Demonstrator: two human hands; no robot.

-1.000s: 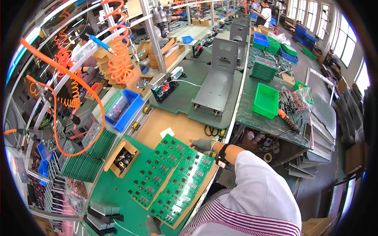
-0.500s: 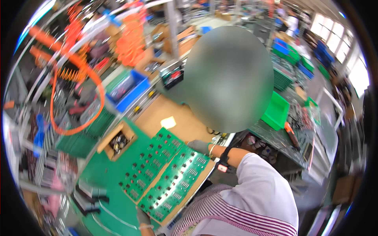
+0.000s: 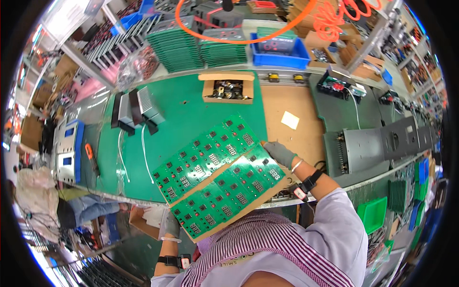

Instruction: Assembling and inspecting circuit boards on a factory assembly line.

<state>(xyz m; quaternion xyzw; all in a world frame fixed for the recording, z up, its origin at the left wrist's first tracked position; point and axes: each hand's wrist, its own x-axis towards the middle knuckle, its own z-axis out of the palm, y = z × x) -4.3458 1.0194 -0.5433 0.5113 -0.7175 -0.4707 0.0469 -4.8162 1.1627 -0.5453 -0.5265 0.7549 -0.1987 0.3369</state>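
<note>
The view has swung left, so the bench now runs across the picture, bringing in blue-edged silver panels, an orange-handled tool and someone's jeans. The two green circuit-board panels have turned askew, their left end now past the bench's near edge; the left hand's strapped forearm has come into sight.

Most of the cardboard sheet is hidden from us beneath two circuit boards, whose finest details are too tiny for us to tell. At the sheet's left corner, we lose the left hand's fingers; at its right edge, we cannot see whether the right hand reaches underneath. Near the table's far edge, the small parts in the box blur together. The picture's top edge cuts off an orange hose.
</note>
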